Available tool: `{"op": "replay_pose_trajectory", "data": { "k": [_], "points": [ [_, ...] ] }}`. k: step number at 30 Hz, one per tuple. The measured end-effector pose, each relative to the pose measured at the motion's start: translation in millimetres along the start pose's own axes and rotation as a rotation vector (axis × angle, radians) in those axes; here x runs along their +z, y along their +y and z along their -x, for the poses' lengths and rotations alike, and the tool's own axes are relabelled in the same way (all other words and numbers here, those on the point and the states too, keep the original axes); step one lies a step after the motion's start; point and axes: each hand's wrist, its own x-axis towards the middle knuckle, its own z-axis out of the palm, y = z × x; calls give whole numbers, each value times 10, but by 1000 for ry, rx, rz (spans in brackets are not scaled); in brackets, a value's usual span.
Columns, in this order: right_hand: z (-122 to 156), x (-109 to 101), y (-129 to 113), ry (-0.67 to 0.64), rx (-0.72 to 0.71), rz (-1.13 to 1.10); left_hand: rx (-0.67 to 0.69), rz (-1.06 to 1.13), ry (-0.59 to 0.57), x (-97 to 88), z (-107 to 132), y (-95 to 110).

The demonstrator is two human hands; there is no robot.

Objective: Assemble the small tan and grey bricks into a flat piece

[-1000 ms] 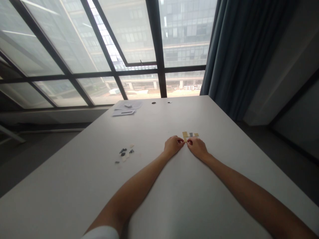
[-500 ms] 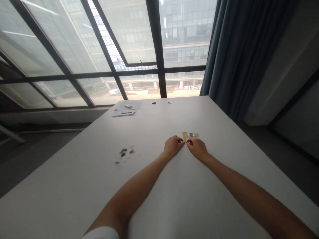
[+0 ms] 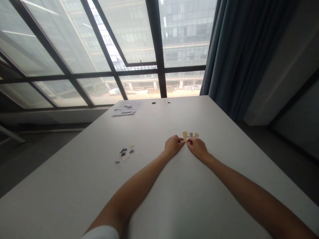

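Just right of the frame's middle, the left hand and right hand are pinching a small, flat yellow piece on the smooth white table.

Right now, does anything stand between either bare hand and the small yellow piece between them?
Nothing visible does. The bare left hand and bare right hand flank the small yellow piece directly; the row of yellow, white and grey pieces lies beyond it, and the scattered black and cream pieces lie to the left.
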Motion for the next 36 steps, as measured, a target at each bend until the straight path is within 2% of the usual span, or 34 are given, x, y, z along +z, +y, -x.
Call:
{"op": "replay_pose_trajectory", "data": {
  "k": [21, 25, 28, 31, 34, 36],
  "points": [
    [-21, 53, 59, 36, -44, -85, 0, -1, 9, 32, 3, -28],
    [-27, 22, 73, 111, -42, -214, 30, 31, 31, 36, 21, -43],
    [-10, -30, 72, 176, -45, -276, 13, 70, 109, 10, 37, -46],
    [36, -82, 54, 151, -194, -319, -33, 40, 194, -44, 51, -60],
    [100, -106, 10, -20, -427, -308, -95, -49, 208, -95, 54, -90],
    [139, -105, -30, -147, -532, -252, -133, -84, 181, -109, 47, -112]
  ]
}}
